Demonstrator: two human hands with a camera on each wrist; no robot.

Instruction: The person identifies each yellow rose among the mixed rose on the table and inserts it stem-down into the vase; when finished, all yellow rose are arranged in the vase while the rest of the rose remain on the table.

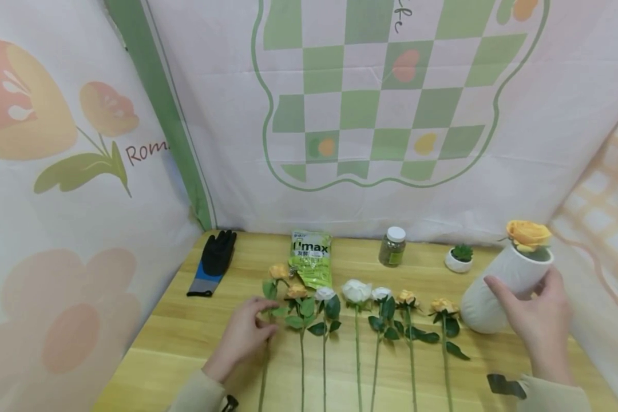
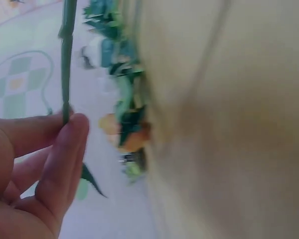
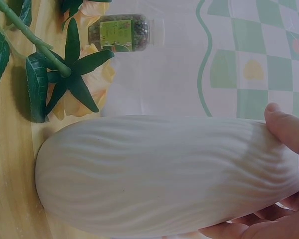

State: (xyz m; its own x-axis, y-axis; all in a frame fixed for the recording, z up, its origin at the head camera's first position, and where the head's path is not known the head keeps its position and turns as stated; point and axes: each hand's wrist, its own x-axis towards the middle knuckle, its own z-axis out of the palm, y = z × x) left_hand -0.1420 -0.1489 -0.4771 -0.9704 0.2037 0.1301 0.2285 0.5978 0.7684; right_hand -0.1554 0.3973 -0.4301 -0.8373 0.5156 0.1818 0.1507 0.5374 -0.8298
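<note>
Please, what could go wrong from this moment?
The white vase leans in the right hand; if it slips, it might tip over. The left hand pinches a thin stem, which might snag neighbouring leaves if lifted. The rightmost lying rose is close to the vase's base, so it could get bumped.

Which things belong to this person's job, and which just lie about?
Likely in use:
white ridged vase, in right hand
yellow rose in its mouth
orange rose, in left hand
other white and orange roses

Likely just lying about:
black-and-blue glove
green plastic packet
clear white-lidded jar
green succulent, white pot
</note>
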